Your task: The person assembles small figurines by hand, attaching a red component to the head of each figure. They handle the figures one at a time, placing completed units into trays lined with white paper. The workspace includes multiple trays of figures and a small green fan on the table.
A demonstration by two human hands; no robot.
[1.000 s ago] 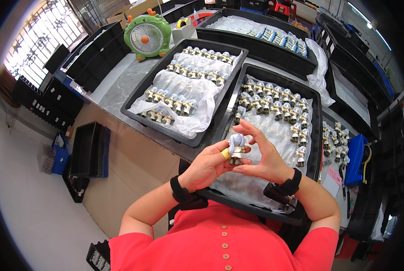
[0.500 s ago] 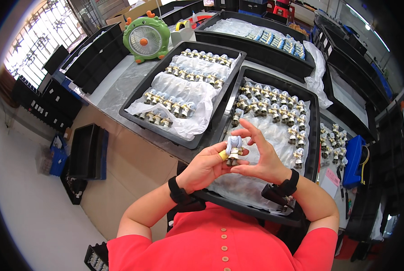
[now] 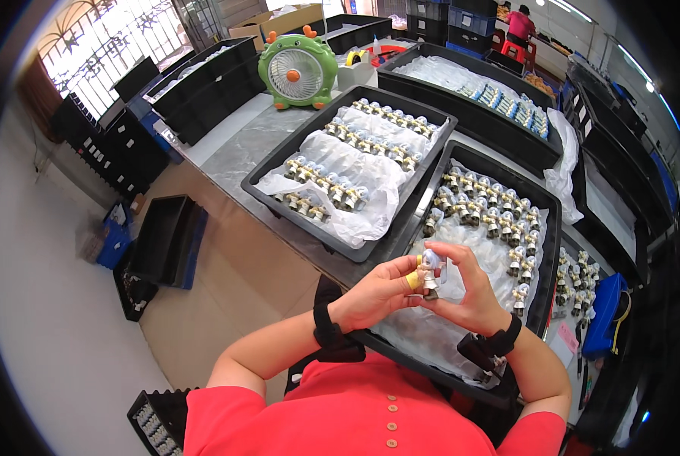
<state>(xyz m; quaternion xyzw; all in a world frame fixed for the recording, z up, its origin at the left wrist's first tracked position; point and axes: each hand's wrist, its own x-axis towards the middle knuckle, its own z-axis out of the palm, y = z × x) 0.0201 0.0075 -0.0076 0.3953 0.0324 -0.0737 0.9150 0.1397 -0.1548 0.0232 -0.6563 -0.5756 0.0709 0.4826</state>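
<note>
Between my two hands is a small painted figurine (image 3: 430, 275) with pale blue hair, a white body and a dark base. My left hand (image 3: 378, 295) grips it from the left side, and a yellow band wraps the thumb. My right hand (image 3: 473, 296) spans it, forefinger at the head and thumb near the base. Both hands are above the near part of a black tray (image 3: 554, 228) lined with white sheeting. Similar figurines (image 3: 480, 199) stand in rows along that tray's far and right sides.
Left of it, another black tray (image 3: 253, 185) holds more figurine rows on crumpled sheeting. A green fan (image 3: 298, 72) stands behind. Loose figurines (image 3: 575, 281) and a blue bin (image 3: 604, 315) are at the right. Farther back, a person (image 3: 520, 26) sits on a red stool.
The figurine has turned in my hands, and my right forefinger and thumb have come in onto its head and base. The whole view has shifted, with the trays appearing lower and further right.
</note>
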